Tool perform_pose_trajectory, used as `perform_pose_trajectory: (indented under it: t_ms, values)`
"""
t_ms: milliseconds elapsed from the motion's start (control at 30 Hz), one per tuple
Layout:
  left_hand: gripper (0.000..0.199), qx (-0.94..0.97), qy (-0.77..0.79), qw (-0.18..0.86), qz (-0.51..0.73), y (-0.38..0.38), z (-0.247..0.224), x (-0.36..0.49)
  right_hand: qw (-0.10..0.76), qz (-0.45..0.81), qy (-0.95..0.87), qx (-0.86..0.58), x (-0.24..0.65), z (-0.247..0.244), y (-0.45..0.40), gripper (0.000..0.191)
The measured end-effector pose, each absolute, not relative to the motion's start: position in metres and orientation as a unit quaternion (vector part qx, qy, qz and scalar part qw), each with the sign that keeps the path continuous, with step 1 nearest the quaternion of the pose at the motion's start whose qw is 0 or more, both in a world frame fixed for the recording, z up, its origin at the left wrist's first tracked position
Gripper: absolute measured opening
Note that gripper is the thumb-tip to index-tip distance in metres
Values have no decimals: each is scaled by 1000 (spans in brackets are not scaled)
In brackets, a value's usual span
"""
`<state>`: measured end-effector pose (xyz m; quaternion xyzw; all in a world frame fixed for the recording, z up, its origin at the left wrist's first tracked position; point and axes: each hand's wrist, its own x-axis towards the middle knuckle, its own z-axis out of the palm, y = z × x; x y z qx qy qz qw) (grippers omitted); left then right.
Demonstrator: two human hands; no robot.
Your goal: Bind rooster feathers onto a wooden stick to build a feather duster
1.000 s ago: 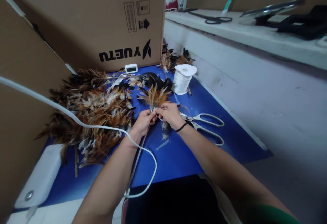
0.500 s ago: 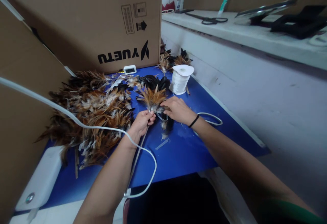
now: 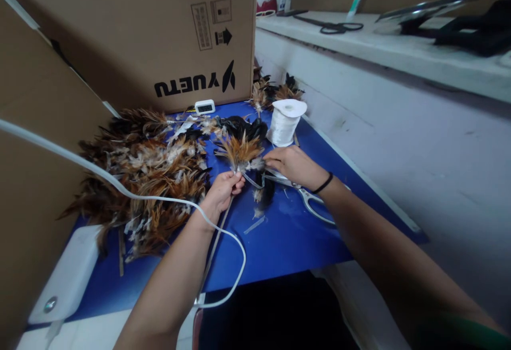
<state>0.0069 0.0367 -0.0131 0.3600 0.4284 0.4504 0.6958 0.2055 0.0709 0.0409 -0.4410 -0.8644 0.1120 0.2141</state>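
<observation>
My left hand (image 3: 227, 189) pinches the base of a bunch of brown and orange feathers (image 3: 240, 150) where it meets a thin stick (image 3: 216, 241). The stick runs down from that hand toward the table's front edge. A narrow pale ribbon (image 3: 252, 180) trails rightward from the bunch. To the right, my right hand (image 3: 296, 164), with a black band at the wrist, has its fingertips closed beside the grey fluff. Whatever those fingers hold is too small to make out. Scissors (image 3: 315, 209) lie on the blue table below it, partly hidden by the hand and forearm.
A large feather pile (image 3: 155, 174) covers the table's left side. A white ribbon spool (image 3: 284, 126) stands behind my right hand. A white cable (image 3: 159, 199) crosses over my left forearm. A cardboard box (image 3: 131, 30) rises behind; a white power bank (image 3: 67, 275) lies front left.
My right hand has moved right and slightly up, away from the feather bunch, and more of the scissors shows. My left hand keeps its pinch. The view has shifted slightly.
</observation>
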Motion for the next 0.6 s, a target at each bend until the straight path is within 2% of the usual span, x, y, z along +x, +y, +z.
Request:
perform_pose_trajectory:
  t_ms: [267,500,600]
  values:
    - [28,414,473,625,464,31,-15,16,266,73,-872,-405,199,92,62,26]
    - [31,421,473,613,472,30,-20,18,126,62,-944,-300,155,103,94,20]
    - [31,417,476,614,471,31,-21,18,129,74,-939,-311,149,98,102,15]
